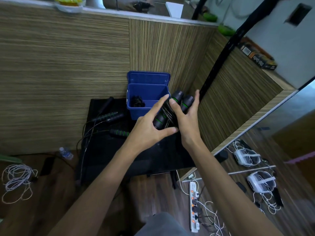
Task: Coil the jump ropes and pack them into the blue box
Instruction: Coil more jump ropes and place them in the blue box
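Note:
The blue box [136,110] stands open at the back of a black table [153,159], lid up against the wooden wall, with one dark coiled rope [137,101] inside. Both hands hold a coiled jump rope [177,97] with black, green-ringed handles, just right of the box's front corner. My left hand [150,128] grips the lower handle ends and my right hand [187,116] wraps the coil and upper handles. More jump ropes lie loose on the table's left: black handles [109,116] and a green-ringed handle [119,133], cords trailing off the edge.
A wood-grain wall closes in behind and to the right. A black pole [221,60] slants up right of the box. On the floor lie a water bottle [65,152], a white cable bundle [17,178], a power strip [193,203] and white devices [260,182].

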